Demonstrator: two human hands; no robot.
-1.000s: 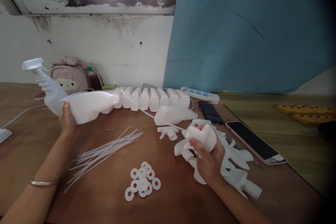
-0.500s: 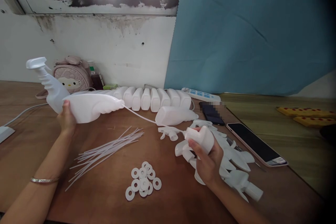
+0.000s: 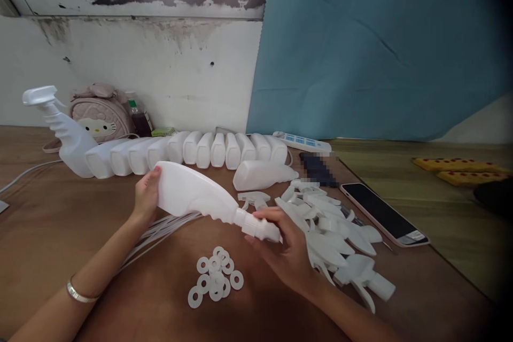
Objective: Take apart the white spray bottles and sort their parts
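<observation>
My left hand (image 3: 146, 196) is closed round the base of a white plastic bottle (image 3: 194, 192), which lies tilted in the air with its neck pointing right and down. At that neck sits a white trigger spray head (image 3: 262, 228), gripped by the fingers of my right hand (image 3: 292, 256). Whether its thread has caught cannot be seen. Beneath the bottle, thin white tubes (image 3: 158, 232) lie partly hidden. A small heap of white ring washers (image 3: 216, 279) is on the table nearer me. Beside my right hand spreads a pile of spray heads (image 3: 331, 246).
Several white bottles (image 3: 218, 150) lie in a row at the back. An assembled spray bottle (image 3: 72, 139) stands at its left end, before a pink bag (image 3: 100, 117). One bottle (image 3: 262, 175) lies nearer. Rightward are a phone (image 3: 385, 214) and power strip (image 3: 302, 141).
The bottle has swung down and right, its neck meeting the spray head. The tube that stretched between them no longer shows. My left hand has moved right, away from the standing spray bottle.
</observation>
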